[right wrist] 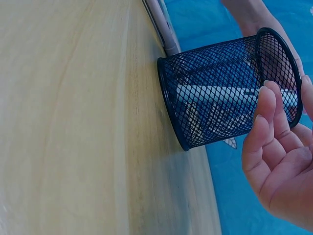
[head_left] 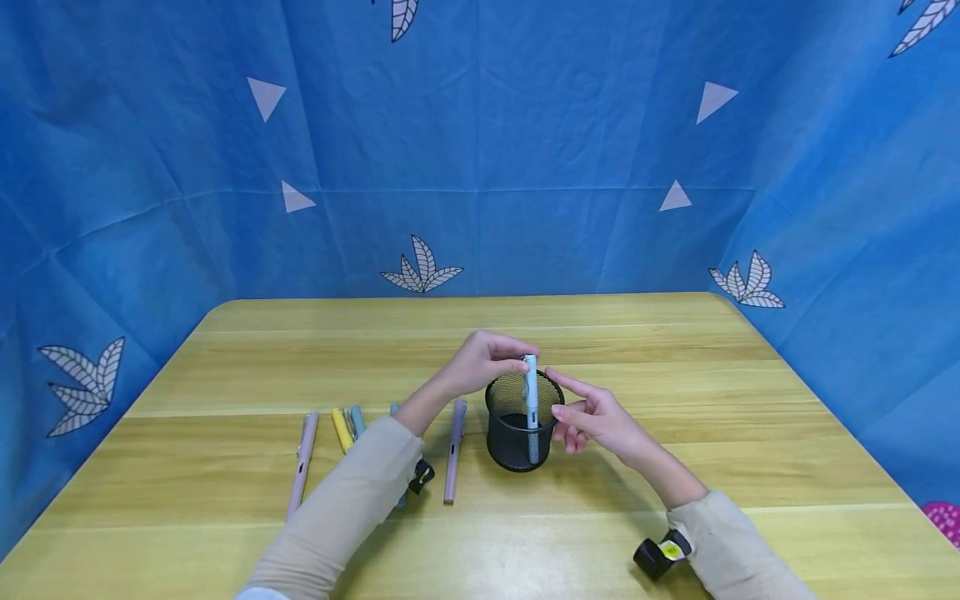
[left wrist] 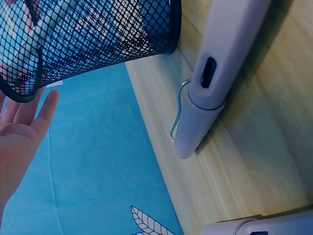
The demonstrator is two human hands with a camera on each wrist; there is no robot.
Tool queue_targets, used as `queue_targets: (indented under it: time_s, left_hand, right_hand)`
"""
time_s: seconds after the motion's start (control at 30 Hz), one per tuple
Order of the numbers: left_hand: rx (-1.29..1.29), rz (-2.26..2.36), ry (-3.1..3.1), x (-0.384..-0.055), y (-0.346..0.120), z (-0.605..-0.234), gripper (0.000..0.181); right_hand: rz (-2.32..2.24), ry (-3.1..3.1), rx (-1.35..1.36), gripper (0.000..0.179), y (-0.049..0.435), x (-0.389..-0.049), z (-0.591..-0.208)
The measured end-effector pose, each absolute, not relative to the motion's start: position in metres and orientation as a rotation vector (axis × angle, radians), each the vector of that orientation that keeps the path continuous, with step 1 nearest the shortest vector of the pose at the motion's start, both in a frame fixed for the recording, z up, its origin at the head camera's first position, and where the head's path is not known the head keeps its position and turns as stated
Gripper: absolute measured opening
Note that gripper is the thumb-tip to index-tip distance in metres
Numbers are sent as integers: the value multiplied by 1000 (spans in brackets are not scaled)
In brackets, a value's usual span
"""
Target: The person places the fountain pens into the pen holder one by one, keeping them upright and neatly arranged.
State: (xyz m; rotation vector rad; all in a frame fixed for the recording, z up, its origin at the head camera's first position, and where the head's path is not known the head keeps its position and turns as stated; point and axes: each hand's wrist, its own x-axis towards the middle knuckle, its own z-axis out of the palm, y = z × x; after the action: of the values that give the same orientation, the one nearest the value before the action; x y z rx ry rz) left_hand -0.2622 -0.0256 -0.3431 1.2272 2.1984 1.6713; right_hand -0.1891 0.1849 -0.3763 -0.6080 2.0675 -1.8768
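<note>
A light blue pen (head_left: 532, 392) stands nearly upright inside a black mesh pen holder (head_left: 504, 446), its lower end showing through the mesh. My left hand (head_left: 487, 360) pinches the pen's upper end between thumb and fingers, above the rim. At the holder's right side is my right hand (head_left: 596, 421), index finger stretched to the far rim and thumb at the near rim. Its other fingers bend loosely beside the mesh, as the right wrist view shows. Just left of the holder lies a pale purple pen (head_left: 454, 454), seen close up with its clip in the left wrist view.
Further left on the wooden table (head_left: 750, 467) lie another pale purple pen (head_left: 302, 462), a yellow pen (head_left: 342, 429) and a blue pen (head_left: 357, 419). The left sleeve (head_left: 352, 500) partly covers them. A blue patterned cloth (head_left: 480, 150) hangs behind the table.
</note>
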Motion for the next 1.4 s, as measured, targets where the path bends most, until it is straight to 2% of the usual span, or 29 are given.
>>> queue_targets:
  time_s: [0.57, 0.83, 1.07, 1.4]
  left_hand:
    - [1167, 1635, 2203, -265, -27, -347, 30]
    - [1147, 1584, 2225, -247, -26, -325, 32]
    - [1145, 1591, 2236, -262, -27, -342, 34]
    - [1127, 1664, 2205, -263, -32, -342, 31]
  right_hand:
    - [-1877, 2057, -603, 59, 185, -189, -377]
    - [-1869, 2065, -608, 59, 186, -189, -375]
    - [-1876, 2051, -618, 60, 186, -188, -375]
    - [-1883, 2053, -619, 60, 185, -188, -377]
